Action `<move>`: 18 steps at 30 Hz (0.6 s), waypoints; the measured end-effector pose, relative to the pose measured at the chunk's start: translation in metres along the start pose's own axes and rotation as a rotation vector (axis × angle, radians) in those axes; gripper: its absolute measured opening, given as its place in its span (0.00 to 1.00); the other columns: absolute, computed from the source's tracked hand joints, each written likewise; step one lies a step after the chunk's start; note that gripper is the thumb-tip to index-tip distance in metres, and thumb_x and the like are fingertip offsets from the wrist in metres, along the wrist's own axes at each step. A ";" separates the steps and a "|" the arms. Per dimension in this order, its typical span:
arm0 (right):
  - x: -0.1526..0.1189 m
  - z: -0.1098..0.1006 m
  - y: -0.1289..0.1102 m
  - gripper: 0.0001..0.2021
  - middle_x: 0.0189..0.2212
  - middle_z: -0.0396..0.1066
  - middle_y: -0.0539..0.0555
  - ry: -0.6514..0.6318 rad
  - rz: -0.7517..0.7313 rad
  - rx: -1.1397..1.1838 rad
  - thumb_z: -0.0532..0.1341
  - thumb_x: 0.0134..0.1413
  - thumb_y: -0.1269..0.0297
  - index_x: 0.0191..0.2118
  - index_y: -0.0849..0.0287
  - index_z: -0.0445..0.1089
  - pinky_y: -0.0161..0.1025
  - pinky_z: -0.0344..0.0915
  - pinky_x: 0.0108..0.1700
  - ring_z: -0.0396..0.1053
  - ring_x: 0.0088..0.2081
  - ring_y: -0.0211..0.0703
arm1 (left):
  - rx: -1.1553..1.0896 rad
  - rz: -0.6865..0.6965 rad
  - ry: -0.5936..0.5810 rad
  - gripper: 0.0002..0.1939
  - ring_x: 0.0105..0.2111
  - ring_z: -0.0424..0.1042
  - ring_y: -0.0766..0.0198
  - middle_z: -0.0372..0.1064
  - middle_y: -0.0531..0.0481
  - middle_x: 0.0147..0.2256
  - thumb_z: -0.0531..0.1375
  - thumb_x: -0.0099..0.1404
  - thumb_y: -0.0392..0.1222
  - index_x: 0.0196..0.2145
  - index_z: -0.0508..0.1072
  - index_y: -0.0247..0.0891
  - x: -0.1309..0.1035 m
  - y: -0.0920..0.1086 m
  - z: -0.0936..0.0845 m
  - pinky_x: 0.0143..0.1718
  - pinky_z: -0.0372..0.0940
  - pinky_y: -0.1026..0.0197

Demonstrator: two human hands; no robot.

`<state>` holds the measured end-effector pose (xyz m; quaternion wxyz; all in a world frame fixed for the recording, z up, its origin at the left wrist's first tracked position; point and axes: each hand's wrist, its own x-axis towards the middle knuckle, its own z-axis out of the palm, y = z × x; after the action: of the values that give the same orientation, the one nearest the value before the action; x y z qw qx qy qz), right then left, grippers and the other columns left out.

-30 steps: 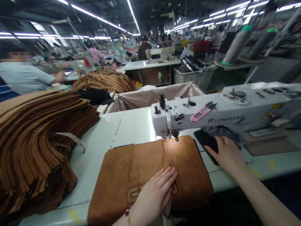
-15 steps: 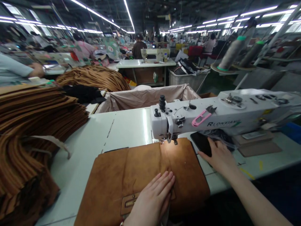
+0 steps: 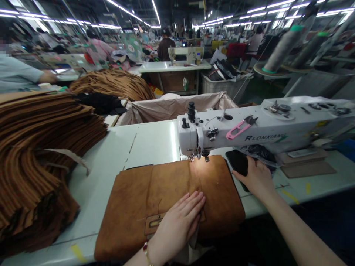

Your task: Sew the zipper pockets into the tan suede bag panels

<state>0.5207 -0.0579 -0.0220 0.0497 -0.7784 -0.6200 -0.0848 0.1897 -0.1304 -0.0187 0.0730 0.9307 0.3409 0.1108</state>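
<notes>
A brown leather panel (image 3: 172, 181) with a zip slot (image 3: 155, 223) lies on the sewing table, its far edge under the machine's presser foot (image 3: 206, 155). My left hand (image 3: 180, 221) rests flat on the panel, fingers stretched out and close together, covering part of the zip slot. Pale lining cloth (image 3: 191, 253) shows below that hand. To the right of the panel, my right hand (image 3: 257, 177) grips a black phone (image 3: 237, 162) lying on the tabletop, thumb along its near side and fingers at its right edge.
The white sewing machine (image 3: 238, 127) spans the right, with pink thread snips (image 3: 240, 129) on it. A tall stack of brown pieces (image 3: 41, 159) stands at left. A cloth-lined bin (image 3: 177, 107) sits behind the table. Grey-brown pieces (image 3: 307, 168) lie at right. A co-worker's arm (image 3: 24, 72) shows far left.
The view has shifted slightly, so the table's front edge shows more at lower left. My left hand stays flat on the leather, and my right hand remains at the phone.
</notes>
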 end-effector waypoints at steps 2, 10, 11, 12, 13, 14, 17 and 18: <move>-0.001 -0.001 -0.002 0.42 0.46 0.68 0.73 0.002 0.008 -0.010 0.60 0.55 0.39 0.63 0.71 0.57 0.52 0.63 0.49 0.69 0.49 0.67 | -0.015 -0.005 0.003 0.30 0.69 0.56 0.62 0.54 0.50 0.69 0.53 0.74 0.36 0.71 0.51 0.40 0.001 0.000 -0.001 0.69 0.59 0.53; -0.015 -0.023 -0.002 0.42 0.45 0.70 0.71 -0.054 -0.087 0.007 0.50 0.60 0.33 0.64 0.68 0.57 0.51 0.65 0.46 0.71 0.47 0.64 | -0.021 -0.014 0.009 0.29 0.68 0.57 0.62 0.56 0.50 0.68 0.53 0.75 0.36 0.70 0.53 0.41 0.003 0.001 -0.004 0.69 0.58 0.53; -0.016 -0.028 0.003 0.41 0.46 0.71 0.70 -0.068 -0.111 0.039 0.49 0.60 0.33 0.64 0.66 0.59 0.50 0.65 0.47 0.71 0.48 0.63 | -0.021 -0.013 0.009 0.29 0.68 0.57 0.62 0.57 0.50 0.68 0.53 0.75 0.37 0.70 0.54 0.41 0.003 0.002 -0.004 0.69 0.58 0.53; -0.016 -0.033 0.010 0.40 0.47 0.71 0.69 -0.091 -0.116 0.074 0.49 0.60 0.32 0.62 0.64 0.61 0.49 0.65 0.47 0.72 0.48 0.61 | -0.017 -0.011 0.008 0.29 0.68 0.57 0.62 0.57 0.50 0.68 0.53 0.75 0.37 0.70 0.54 0.41 0.003 0.002 -0.005 0.70 0.57 0.53; -0.015 -0.037 0.017 0.38 0.46 0.72 0.67 -0.146 -0.094 0.106 0.48 0.60 0.32 0.58 0.62 0.64 0.49 0.65 0.47 0.72 0.48 0.60 | -0.011 -0.010 0.005 0.28 0.68 0.57 0.62 0.56 0.51 0.68 0.52 0.75 0.37 0.70 0.54 0.40 0.003 0.002 -0.005 0.70 0.57 0.53; -0.014 -0.041 0.025 0.37 0.45 0.74 0.66 -0.234 -0.052 0.132 0.47 0.59 0.31 0.53 0.60 0.68 0.49 0.65 0.46 0.73 0.47 0.59 | -0.004 -0.009 0.002 0.28 0.68 0.57 0.62 0.56 0.50 0.68 0.52 0.75 0.37 0.70 0.54 0.40 0.003 0.002 -0.005 0.70 0.56 0.53; -0.008 -0.047 0.049 0.38 0.30 0.75 0.61 -0.584 0.072 0.189 0.43 0.55 0.25 0.31 0.56 0.71 0.47 0.66 0.37 0.75 0.36 0.56 | 0.007 -0.010 -0.003 0.28 0.68 0.57 0.62 0.56 0.49 0.68 0.52 0.75 0.37 0.71 0.53 0.40 0.002 0.002 -0.004 0.70 0.57 0.53; -0.006 -0.047 0.055 0.38 0.26 0.74 0.60 -0.685 0.084 0.215 0.43 0.54 0.24 0.26 0.56 0.69 0.46 0.66 0.34 0.74 0.31 0.54 | 0.004 -0.012 -0.003 0.29 0.68 0.57 0.61 0.56 0.49 0.68 0.51 0.75 0.37 0.71 0.53 0.40 0.002 0.002 -0.003 0.70 0.57 0.53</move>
<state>0.5698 -0.0843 0.0246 -0.0759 -0.7769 -0.5735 0.2486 0.1917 -0.1301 -0.0146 0.0722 0.9290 0.3464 0.1085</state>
